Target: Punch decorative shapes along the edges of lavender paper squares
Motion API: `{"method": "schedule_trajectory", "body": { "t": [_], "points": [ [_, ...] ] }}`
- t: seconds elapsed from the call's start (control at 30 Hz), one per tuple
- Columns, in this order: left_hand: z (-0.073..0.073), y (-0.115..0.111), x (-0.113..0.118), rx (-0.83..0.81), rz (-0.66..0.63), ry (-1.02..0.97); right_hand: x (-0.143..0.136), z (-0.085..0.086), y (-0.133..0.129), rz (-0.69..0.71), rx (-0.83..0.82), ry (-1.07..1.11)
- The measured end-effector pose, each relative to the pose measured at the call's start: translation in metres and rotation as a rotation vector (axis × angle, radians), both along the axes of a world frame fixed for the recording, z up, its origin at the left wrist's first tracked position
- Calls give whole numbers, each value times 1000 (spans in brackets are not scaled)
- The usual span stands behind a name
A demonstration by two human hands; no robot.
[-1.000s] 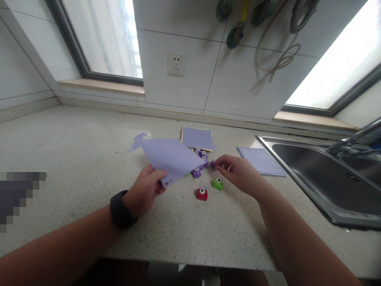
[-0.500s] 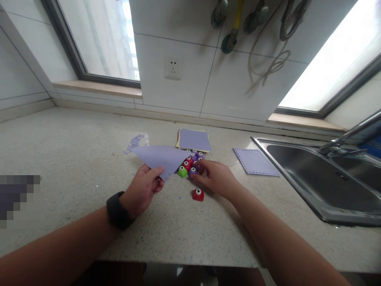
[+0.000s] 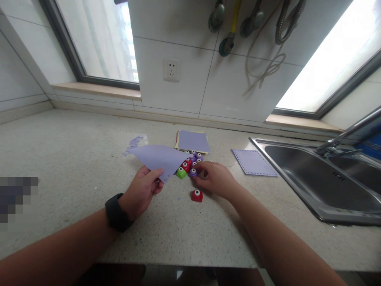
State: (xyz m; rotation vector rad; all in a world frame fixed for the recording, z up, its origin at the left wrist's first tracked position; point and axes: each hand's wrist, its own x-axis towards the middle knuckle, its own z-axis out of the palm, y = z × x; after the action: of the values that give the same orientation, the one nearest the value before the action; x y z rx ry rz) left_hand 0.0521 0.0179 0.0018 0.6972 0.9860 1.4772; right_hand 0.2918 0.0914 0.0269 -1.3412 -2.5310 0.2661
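My left hand (image 3: 145, 186), with a black watch at the wrist, pinches a purple sheet of paper (image 3: 159, 157) by its near corner. A few small cut-outs show near that corner. My right hand (image 3: 216, 178) has its thumb and fingers around a purple craft punch (image 3: 193, 172) at the near side of a cluster of punches. Beside it in the cluster are a green punch (image 3: 181, 172) and a red punch (image 3: 187, 164); the sheet partly covers the cluster. Closer to me, one red punch with a heart mark (image 3: 197, 195) stands apart.
Behind the cluster lies a stack of coloured paper (image 3: 194, 140). A purple sheet with a punched border (image 3: 254, 162) rests left of the steel sink (image 3: 315, 186). Purple paper bits (image 3: 133, 144) are piled at the left. A wall socket (image 3: 172, 70) is above.
The view has shifted slightly. My right hand's fingers have closed in a little around the purple punch. My left hand still holds the sheet in nearly the same place.
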Motion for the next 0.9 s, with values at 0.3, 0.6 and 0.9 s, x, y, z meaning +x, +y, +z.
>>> {"method": "schedule_trajectory", "body": {
  "t": [0.3, 0.6, 0.9],
  "points": [
    [1, 1, 1, -4, 11, 11, 0, 5, 0, 42, -5, 120],
    [4, 2, 2, 0, 43, 2, -18, 0, -5, 180, 185, 33],
    [6, 1, 1, -5, 59, -35, 15, -4, 31, -73, 162, 129]
  ]
}}
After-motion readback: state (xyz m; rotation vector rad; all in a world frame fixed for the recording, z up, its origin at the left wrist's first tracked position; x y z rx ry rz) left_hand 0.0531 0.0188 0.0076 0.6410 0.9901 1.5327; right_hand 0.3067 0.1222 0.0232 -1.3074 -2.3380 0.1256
